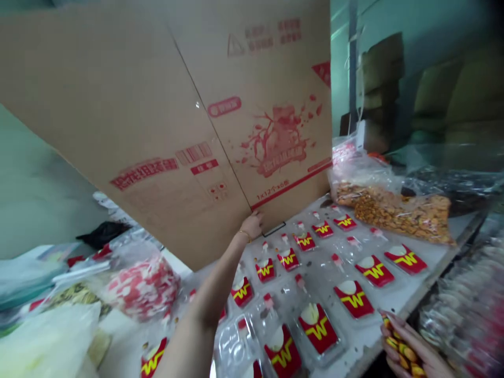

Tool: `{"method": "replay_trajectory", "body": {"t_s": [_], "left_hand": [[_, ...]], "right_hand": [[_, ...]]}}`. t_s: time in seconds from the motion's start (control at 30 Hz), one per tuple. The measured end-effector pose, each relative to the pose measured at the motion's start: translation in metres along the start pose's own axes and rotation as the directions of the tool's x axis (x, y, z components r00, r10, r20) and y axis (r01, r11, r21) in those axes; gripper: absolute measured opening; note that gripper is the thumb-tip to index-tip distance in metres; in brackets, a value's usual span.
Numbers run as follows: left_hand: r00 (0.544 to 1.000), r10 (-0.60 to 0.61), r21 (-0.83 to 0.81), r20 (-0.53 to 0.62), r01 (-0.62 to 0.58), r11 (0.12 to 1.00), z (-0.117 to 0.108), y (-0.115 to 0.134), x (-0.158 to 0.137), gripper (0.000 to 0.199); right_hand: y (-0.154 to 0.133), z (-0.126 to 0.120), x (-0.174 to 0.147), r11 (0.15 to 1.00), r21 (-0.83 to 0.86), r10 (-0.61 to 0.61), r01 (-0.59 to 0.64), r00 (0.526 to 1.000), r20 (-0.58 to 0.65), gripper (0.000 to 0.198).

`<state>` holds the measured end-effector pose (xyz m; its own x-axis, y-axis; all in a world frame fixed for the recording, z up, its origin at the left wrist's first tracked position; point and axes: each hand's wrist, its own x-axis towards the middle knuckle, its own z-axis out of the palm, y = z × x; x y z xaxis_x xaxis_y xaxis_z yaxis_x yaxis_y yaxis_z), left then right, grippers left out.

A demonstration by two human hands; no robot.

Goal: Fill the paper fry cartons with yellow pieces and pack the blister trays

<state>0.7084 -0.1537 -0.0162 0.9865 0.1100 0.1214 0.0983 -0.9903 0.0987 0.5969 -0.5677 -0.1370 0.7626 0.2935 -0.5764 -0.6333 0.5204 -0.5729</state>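
My left hand (pixel 253 224), a thin bracelet at its wrist, reaches across the table to the foot of the large cardboard sheet (pixel 220 152). Its fingers look curled together; what they hold, if anything, is hidden. My right hand (pixel 417 349) is closed around several small orange-yellow pieces (pixel 403 349) at the table's front edge. Between the hands lie rows of clear plastic blister trays (pixel 340 341). Many carry a red toy fries box (pixel 318 328) with a yellow W-like mark, and a small red-and-white piece (pixel 268 302).
Behind the trays the cardboard stands tilted. A clear bag of orange-brown pieces (pixel 401 212) lies at the back right. On the left are a bag of red-and-white pieces (pixel 144 289) and a whitish bag (pixel 47 341). Stacked clear packaging (pixel 464 310) sits beyond the table's right edge.
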Motion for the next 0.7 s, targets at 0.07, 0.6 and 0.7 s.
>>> {"method": "replay_trajectory", "body": {"t_s": [0.07, 0.6, 0.7], "left_hand": [[0.999, 0.044, -0.152, 0.013, -0.041, 0.987, 0.011, 0.018, -0.016, 0.036], [0.992, -0.015, -0.901, 0.127, 0.122, 0.417, 0.086, 0.178, -0.166, 0.02], [0.987, -0.015, -0.92, 0.158, 0.152, 0.36, 0.092, 0.174, -0.16, 0.02]], "right_hand": [[0.002, -0.002, 0.002, 0.999, 0.035, 0.036, -0.038, 0.999, 0.035, 0.051], [0.029, 0.073, 0.008, 0.981, -0.193, -0.001, 0.037, 0.983, 0.184, 0.039], [0.027, 0.076, 0.015, 0.981, -0.193, 0.015, 0.013, 0.99, 0.142, 0.044]]}}
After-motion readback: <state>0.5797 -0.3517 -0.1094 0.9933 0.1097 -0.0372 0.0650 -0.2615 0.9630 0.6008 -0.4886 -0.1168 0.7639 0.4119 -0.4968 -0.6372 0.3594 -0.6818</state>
